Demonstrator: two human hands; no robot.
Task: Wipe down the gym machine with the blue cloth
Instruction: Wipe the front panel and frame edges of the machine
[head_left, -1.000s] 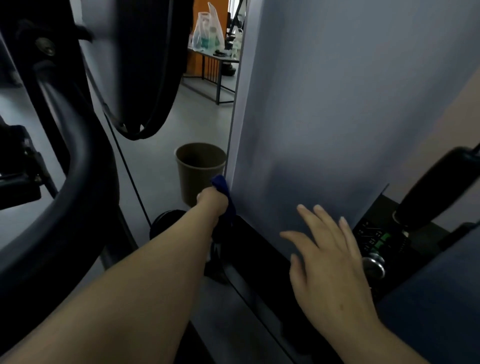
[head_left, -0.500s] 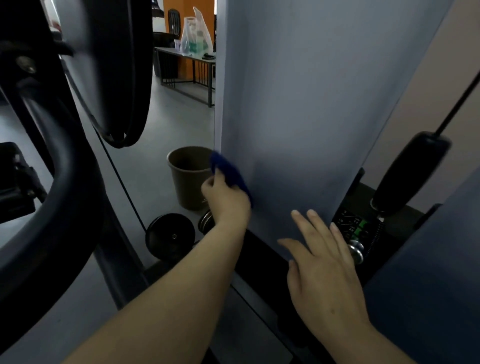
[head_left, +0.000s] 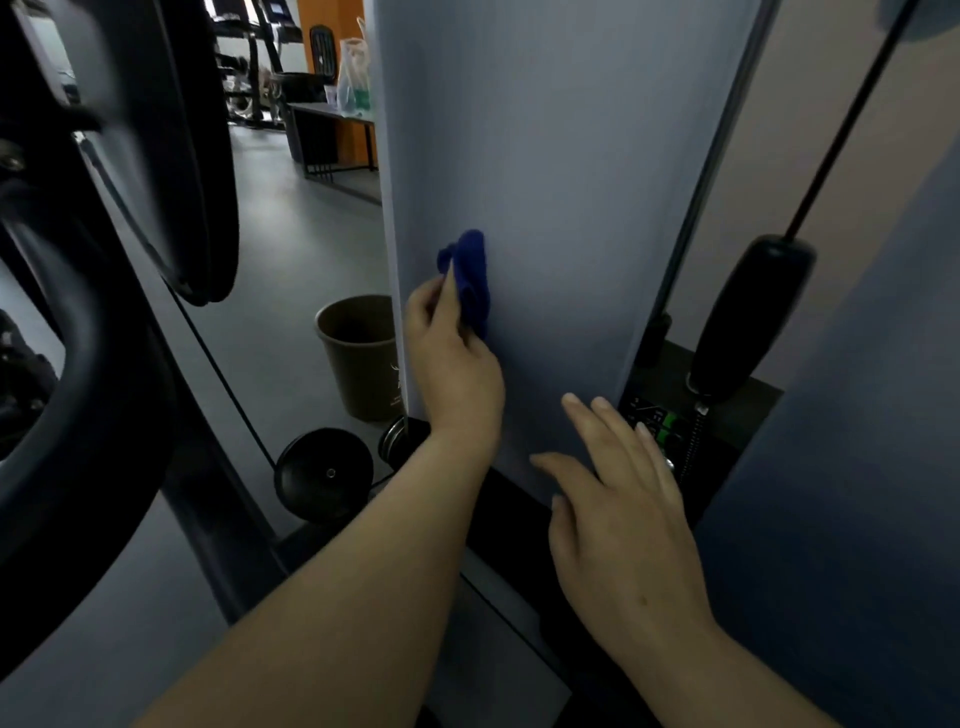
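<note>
The left hand (head_left: 453, 358) bunches the cloth (head_left: 470, 278) and presses it flat against the machine's grey panel (head_left: 561, 171), near the panel's left edge, so the wad can rub the surface. Its fingers curl round the cloth, holding it tight. The right hand (head_left: 618, 525) rests spread and slack on the panel's lower part, likely as a brace, holding nothing.

Both forearms are bare to the left hand (head_left: 452, 358) and right hand (head_left: 618, 525); no sleeves.
</note>
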